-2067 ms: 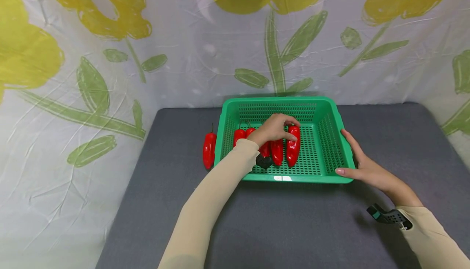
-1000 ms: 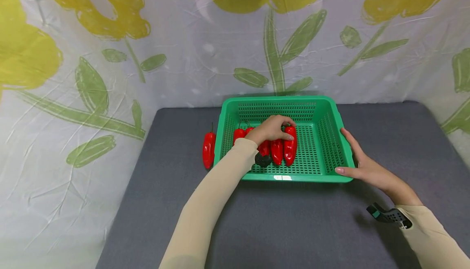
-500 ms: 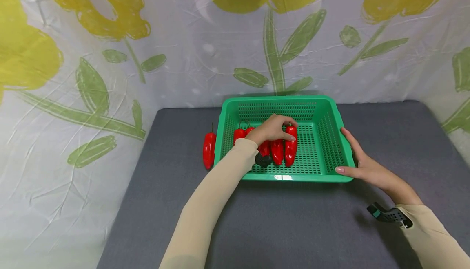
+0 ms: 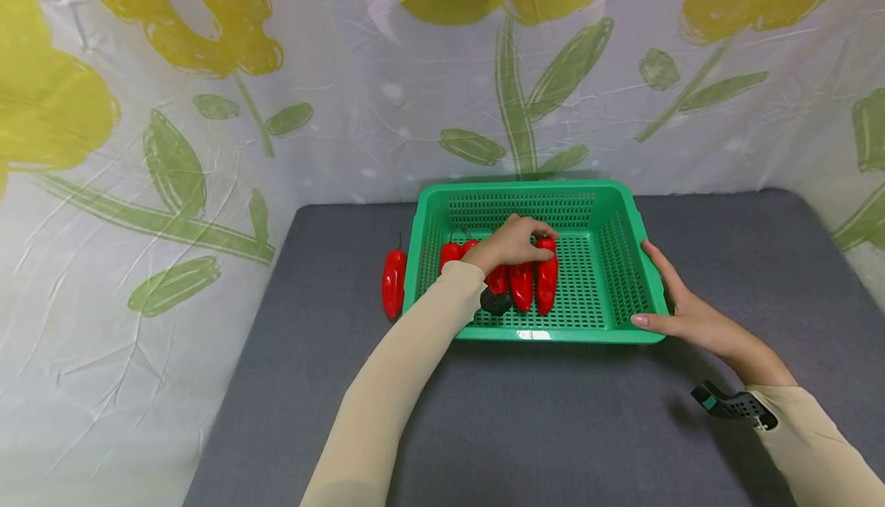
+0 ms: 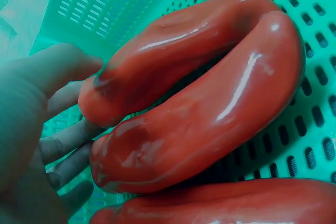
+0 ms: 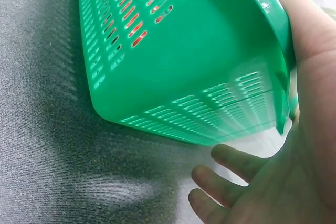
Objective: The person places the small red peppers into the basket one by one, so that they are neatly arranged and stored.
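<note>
Inside the green plastic basket (image 4: 553, 336), my left hand (image 4: 515, 242) holds the stem end of a red pepper (image 4: 546, 284) between thumb and fingers. In the left wrist view the thumb (image 5: 63, 69) lies on one side of that end and the fingers on the other. Its neighbour, another red pepper (image 4: 522, 288), lies close alongside. More red peppers (image 4: 451, 252) sit to the left, partly hidden by my left hand and sleeve. At the basket's front right corner my right hand (image 4: 681, 311) holds the rim with thumb and index finger; its other fingers hang loose in the right wrist view.
One more red pepper (image 4: 394, 283) lies on the dark grey table (image 4: 553, 422), outside the basket's left wall. A flower-printed cloth (image 4: 387, 107) hangs close behind the basket. The peppers occupy the basket's left and middle.
The held pepper has shifted slightly left with my left hand, closer to its neighbour, and has then barely moved. My right hand and the basket have stayed in place.
</note>
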`<state>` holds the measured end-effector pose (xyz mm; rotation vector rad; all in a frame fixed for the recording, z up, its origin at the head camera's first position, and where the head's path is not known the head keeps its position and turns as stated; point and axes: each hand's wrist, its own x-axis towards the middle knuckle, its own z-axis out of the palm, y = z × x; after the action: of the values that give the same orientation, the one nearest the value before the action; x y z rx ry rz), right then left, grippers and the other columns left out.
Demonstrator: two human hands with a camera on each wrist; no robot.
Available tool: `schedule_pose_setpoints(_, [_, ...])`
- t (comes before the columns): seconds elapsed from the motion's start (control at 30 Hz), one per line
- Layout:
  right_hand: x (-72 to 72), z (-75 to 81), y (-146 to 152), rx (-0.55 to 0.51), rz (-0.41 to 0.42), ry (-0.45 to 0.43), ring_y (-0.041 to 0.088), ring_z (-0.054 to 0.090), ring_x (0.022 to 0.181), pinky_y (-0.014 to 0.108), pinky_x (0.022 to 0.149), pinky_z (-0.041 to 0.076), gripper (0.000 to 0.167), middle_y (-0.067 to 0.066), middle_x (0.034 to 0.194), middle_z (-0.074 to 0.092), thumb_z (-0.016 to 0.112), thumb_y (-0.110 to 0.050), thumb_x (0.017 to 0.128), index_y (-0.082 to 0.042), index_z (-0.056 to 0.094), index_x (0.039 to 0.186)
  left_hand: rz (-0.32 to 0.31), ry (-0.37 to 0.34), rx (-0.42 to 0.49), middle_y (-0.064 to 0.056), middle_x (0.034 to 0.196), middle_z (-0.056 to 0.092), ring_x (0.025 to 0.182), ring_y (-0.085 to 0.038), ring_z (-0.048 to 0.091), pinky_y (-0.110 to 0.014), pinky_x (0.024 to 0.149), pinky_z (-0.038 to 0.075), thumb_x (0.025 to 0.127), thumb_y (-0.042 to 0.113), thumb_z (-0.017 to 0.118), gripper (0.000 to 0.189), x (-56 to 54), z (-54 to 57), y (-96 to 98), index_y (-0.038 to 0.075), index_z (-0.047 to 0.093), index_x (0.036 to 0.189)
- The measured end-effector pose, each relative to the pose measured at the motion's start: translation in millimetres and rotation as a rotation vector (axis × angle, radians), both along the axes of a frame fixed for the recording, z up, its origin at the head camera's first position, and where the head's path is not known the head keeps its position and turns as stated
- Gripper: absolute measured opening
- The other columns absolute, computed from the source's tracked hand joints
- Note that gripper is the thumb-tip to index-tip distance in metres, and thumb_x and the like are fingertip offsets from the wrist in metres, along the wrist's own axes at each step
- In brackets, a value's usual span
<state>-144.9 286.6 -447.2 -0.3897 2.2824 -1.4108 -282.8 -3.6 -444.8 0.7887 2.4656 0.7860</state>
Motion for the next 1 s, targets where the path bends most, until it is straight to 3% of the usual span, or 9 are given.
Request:
schedule_pose_setpoints(0.17, [0.2, 0.0, -0.5, 0.006, -0.001, 0.007, 0.047, 0.033, 0.133, 0.015, 0.081, 0.046, 0.108, 0.028, 0.161, -0.007, 0.064, -0.015, 0.094, -0.043, -0.022, 0.153, 0.001, 0.019, -0.007, -0.003, 0.128, 0.065, 0.126, -0.022, 0.044, -0.034, 0.104, 0.045, 0.096, 0.034, 0.065, 0.042, -1.3, -1.9, 0.4, 0.019, 0.061, 0.135])
schedule_pose_setpoints(0.33, [0.0, -1.1, -0.6, -0.004, 0.0, 0.01, 0.046, 0.035, 0.133, 0.015, 0.081, 0.047, 0.108, 0.029, 0.161, -0.007, 0.064, -0.015, 0.094, -0.042, -0.021, 0.153, 0.009, 0.022, 0.006, -0.002, 0.119, 0.067, 0.121, -0.02, 0.045, -0.035, 0.105, 0.043, 0.093, 0.038, 0.068, 0.042, -1.2, -3.0, 0.5, 0.021, 0.064, 0.131])
schedule_pose_setpoints(0.43, [0.0, -1.4, -0.6, -0.002, -0.001, 0.014, 0.027, 0.042, 0.13, 0.015, 0.082, 0.047, 0.107, 0.028, 0.161, -0.005, 0.064, -0.015, 0.094, -0.042, -0.021, 0.153, 0.013, 0.017, 0.012, -0.001, 0.119, 0.069, 0.125, -0.021, 0.045, -0.036, 0.11, 0.041, 0.093, 0.038, 0.068, 0.042, -1.4, -4.2, 0.5, 0.019, 0.065, 0.131])
schedule_pose_setpoints(0.53, [-0.2, -1.6, -0.6, 0.0, 0.001, 0.02, 0.005, 0.04, 0.123, 0.015, 0.083, 0.047, 0.107, 0.027, 0.161, -0.004, 0.064, -0.015, 0.094, -0.042, -0.02, 0.154, 0.013, 0.028, 0.005, 0.001, 0.121, 0.07, 0.126, -0.021, 0.046, -0.036, 0.113, 0.037, 0.093, 0.039, 0.067, 0.043, -1.4, -4.6, 0.5, 0.019, 0.065, 0.131])
schedule_pose_setpoints(0.67, [-0.6, -1.9, -0.5, -0.005, 0.005, 0.029, -0.005, 0.036, 0.119, 0.014, 0.083, 0.047, 0.106, 0.026, 0.162, -0.005, 0.064, -0.014, 0.094, -0.042, -0.019, 0.154, 0.006, 0.034, -0.004, 0.0, 0.121, 0.071, 0.121, -0.02, 0.045, -0.033, 0.104, 0.042, 0.093, 0.039, 0.068, 0.045, -0.9, -3.5, 0.8, 0.018, 0.065, 0.132])
schedule_pose_setpoints(0.73, [-0.6, -1.9, -0.5, 0.001, 0.003, 0.034, -0.002, 0.037, 0.121, 0.014, 0.083, 0.046, 0.106, 0.026, 0.162, -0.005, 0.064, -0.015, 0.094, -0.042, -0.019, 0.154, 0.004, 0.033, -0.008, -0.001, 0.119, 0.071, 0.117, -0.02, 0.044, -0.031, 0.095, 0.045, 0.092, 0.039, 0.069, 0.046, -0.7, -3.2, 1.2, 0.018, 0.065, 0.133])
schedule_pose_setpoints(0.83, [-0.3, -1.7, -0.6, 0.008, 0.0, 0.036, 0.016, 0.039, 0.129, 0.013, 0.083, 0.045, 0.106, 0.025, 0.162, -0.007, 0.064, -0.015, 0.094, -0.042, -0.02, 0.154, 0.006, 0.038, -0.014, -0.001, 0.118, 0.071, 0.113, -0.019, 0.043, -0.029, 0.09, 0.045, 0.092, 0.039, 0.069, 0.045, -0.8, -3.5, 2.2, 0.018, 0.065, 0.132])
schedule_pose_setpoints(0.93, [0.0, -1.6, -0.8, 0.004, 0.0, 0.032, 0.04, 0.034, 0.134, 0.012, 0.083, 0.044, 0.107, 0.025, 0.162, -0.009, 0.064, -0.015, 0.094, -0.042, -0.02, 0.154, 0.012, 0.043, -0.03, -0.001, 0.118, 0.07, 0.112, -0.019, 0.044, -0.03, 0.09, 0.045, 0.092, 0.042, 0.069, 0.045, -1.7, -5.1, 3.5, 0.02, 0.065, 0.131])
schedule_pose_setpoints(1.0, [0.1, -1.9, -0.9, -0.008, 0.001, 0.029, 0.049, 0.03, 0.135, 0.012, 0.082, 0.044, 0.107, 0.026, 0.162, -0.011, 0.064, -0.014, 0.094, -0.042, -0.021, 0.154, 0.016, 0.048, -0.048, 0.001, 0.12, 0.069, 0.114, -0.019, 0.044, -0.033, 0.095, 0.044, 0.092, 0.044, 0.068, 0.046, -1.8, -5.4, 4.4, 0.022, 0.065, 0.131])
